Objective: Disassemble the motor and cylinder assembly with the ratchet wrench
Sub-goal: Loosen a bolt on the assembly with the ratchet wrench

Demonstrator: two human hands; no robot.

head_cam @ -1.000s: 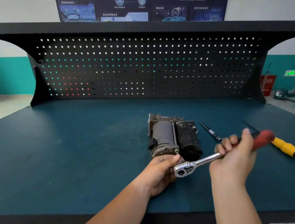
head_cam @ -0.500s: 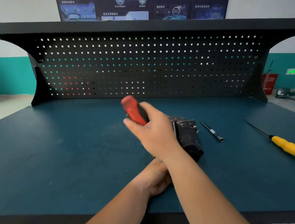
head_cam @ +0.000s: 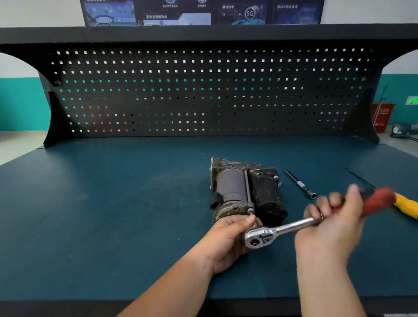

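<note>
The dark, dirty motor and cylinder assembly (head_cam: 243, 191) lies on the blue-green bench top (head_cam: 103, 210), its near end toward me. My left hand (head_cam: 226, 243) grips the head of the ratchet wrench (head_cam: 277, 231) and holds it against the assembly's near end, beside a long bolt. My right hand (head_cam: 334, 219) grips the wrench's red handle, which points to the right and is blurred by motion. The socket itself is hidden under the chrome head.
A thin black extension bar (head_cam: 300, 184) lies just right of the assembly. A yellow-handled screwdriver (head_cam: 410, 208) lies further right, partly behind the red handle. A black pegboard (head_cam: 207, 92) with a shelf closes off the back of the bench.
My right hand has swung the wrench handle back from the far left, over the assembly, to the right. My left hand has stayed at the wrench head.
</note>
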